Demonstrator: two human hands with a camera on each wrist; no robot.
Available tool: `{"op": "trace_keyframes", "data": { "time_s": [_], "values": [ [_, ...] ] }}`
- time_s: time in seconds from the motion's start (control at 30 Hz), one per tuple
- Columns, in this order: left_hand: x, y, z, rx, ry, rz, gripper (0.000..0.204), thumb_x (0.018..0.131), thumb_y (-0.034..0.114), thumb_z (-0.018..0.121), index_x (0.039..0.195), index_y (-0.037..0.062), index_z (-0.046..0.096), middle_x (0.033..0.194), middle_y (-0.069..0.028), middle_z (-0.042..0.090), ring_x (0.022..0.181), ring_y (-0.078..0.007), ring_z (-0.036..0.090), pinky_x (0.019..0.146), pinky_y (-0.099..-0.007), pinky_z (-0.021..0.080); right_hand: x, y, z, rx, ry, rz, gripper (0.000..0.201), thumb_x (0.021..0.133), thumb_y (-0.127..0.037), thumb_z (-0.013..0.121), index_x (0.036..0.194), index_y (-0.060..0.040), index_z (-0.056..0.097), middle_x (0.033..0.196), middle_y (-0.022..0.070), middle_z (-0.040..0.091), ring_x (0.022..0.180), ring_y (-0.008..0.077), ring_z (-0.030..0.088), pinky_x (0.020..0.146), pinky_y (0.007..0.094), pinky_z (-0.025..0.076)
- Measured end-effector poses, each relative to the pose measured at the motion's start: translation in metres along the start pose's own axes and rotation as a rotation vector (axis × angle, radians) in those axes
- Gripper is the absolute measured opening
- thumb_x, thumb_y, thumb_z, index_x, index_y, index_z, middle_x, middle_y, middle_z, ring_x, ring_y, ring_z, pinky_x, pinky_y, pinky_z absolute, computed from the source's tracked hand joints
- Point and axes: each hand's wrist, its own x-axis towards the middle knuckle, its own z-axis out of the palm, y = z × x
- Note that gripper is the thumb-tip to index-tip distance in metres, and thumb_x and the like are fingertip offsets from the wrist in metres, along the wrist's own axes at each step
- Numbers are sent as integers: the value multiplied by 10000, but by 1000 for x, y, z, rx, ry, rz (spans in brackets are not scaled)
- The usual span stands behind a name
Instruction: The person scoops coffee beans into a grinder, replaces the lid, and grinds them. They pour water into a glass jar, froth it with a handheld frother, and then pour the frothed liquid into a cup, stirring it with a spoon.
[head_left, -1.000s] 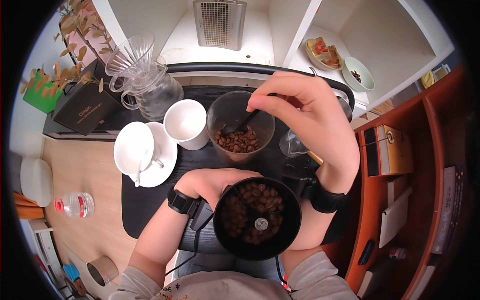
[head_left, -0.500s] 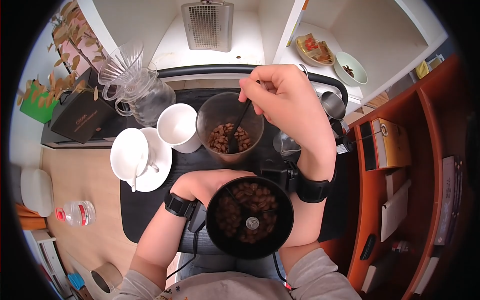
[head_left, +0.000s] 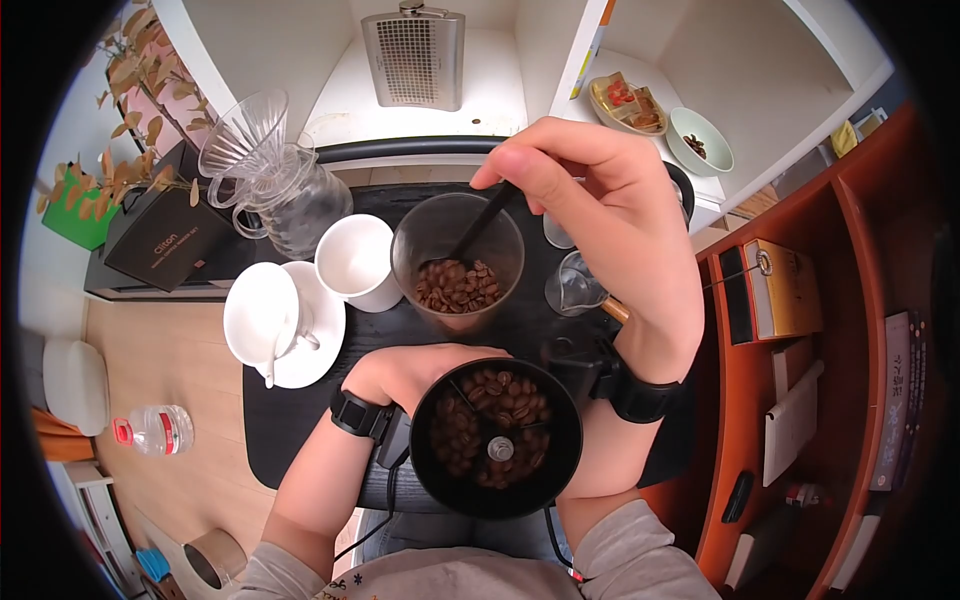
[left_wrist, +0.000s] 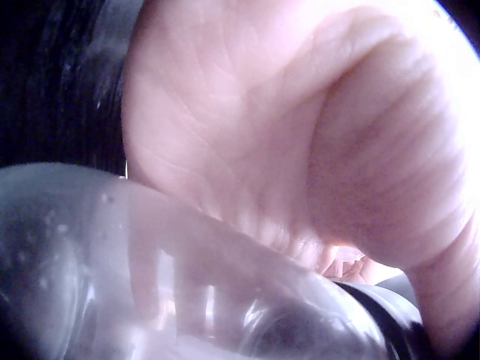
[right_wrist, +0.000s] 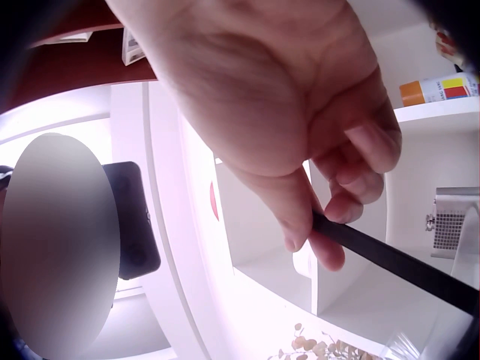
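Note:
My left hand (head_left: 405, 372) holds a coffee grinder (head_left: 432, 485) close to my body. Its round black top faces up, with coffee beans around a metal centre shaft. In the left wrist view, the palm (left_wrist: 225, 112) curves round the grinder's clear lower body (left_wrist: 180, 292); the fingertips are mostly hidden. My right hand (head_left: 610, 210) pinches the upper end of a black spoon (head_left: 487, 220), whose handle (right_wrist: 397, 262) crosses the right wrist view. The spoon slants into a see-through canister (head_left: 410, 225), its lower end beside the coffee beans (head_left: 465, 290) inside.
Left of the canister stand a white mug (head_left: 355, 255) and a white cup (head_left: 262, 310) on a saucer (head_left: 325, 360). Behind them is a glass dripper and server (head_left: 300, 195). A small glass jug (head_left: 575, 285) sits under my right forearm. A black rail (head_left: 410, 147) borders the table's far side.
The spoon first swung more upright down into the beans, then tilted back with its lower end leftward and higher. My right hand shifted with it. The left hand keeps holding the grinder.

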Motion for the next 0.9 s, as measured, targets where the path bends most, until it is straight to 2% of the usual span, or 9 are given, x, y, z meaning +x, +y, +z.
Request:
{"op": "trace_keyframes", "data": {
  "time_s": [0.03,0.17,0.4,0.43,0.53,0.67,0.73,0.87,0.9],
  "values": [
    [1,0,-2,49,-30,-74,293,897,88,463,1104,-106,537,1092,-139,571,1010,-205,548,903,-306,431,1,1,0,0,0,0,196,871,-166,619,824,22,648,604,-19,515,577,24,401,502,202,296],
    [2,2,3,-109,28,-70,300,894,128,458,1069,-98,550,1043,-131,563,982,-213,549,869,-301,437,2,9,4,-31,-15,-23,184,850,-150,624,831,31,649,608,24,551,574,54,426,511,228,343],
    [1,-3,-5,184,3,-29,338,876,170,450,1069,-86,556,1019,-131,563,964,-213,555,849,-291,439,0,11,5,-243,-140,104,184,810,-137,638,782,43,657,580,125,564,512,122,497,512,267,395],
    [1,-4,-8,293,-46,-25,342,873,173,453,1073,-84,556,1029,-133,566,963,-215,555,848,-291,439,0,11,4,-242,-141,104,184,810,-137,638,782,43,657,580,125,564,512,122,497,512,267,395],
    [1,-3,-8,249,-37,-66,361,876,190,452,1091,-77,564,1063,-135,579,987,-221,548,864,-297,430,2,10,2,-241,-175,171,197,815,-133,621,761,54,652,590,125,592,514,133,540,513,271,419],
    [3,-15,-18,297,-86,-17,367,873,187,454,1106,-70,573,1076,-136,587,995,-228,536,873,-306,420,2,8,-1,-127,-55,319,227,834,-136,596,728,58,649,577,65,598,523,97,559,493,240,429],
    [5,-23,-31,264,-226,-65,985,526,428,856,1278,-41,426,1191,-88,499,1126,-176,480,942,-326,375,1,3,-3,-86,-35,345,237,841,-138,588,720,57,649,571,44,594,528,85,564,487,226,429],
    [4,-15,-26,233,-237,-116,1004,510,448,863,1277,-34,431,1196,-91,500,1134,-178,477,945,-327,373,-1,-9,-3,-63,44,343,229,842,-146,607,726,47,650,551,25,567,512,66,527,473,204,395],
    [4,-10,-18,284,-185,-76,684,674,338,702,1207,-40,500,1167,-119,536,1096,-218,496,928,-327,388,-2,-10,-4,-38,77,287,224,838,-147,617,730,46,650,545,21,559,499,62,506,472,201,380]
  ]
}}
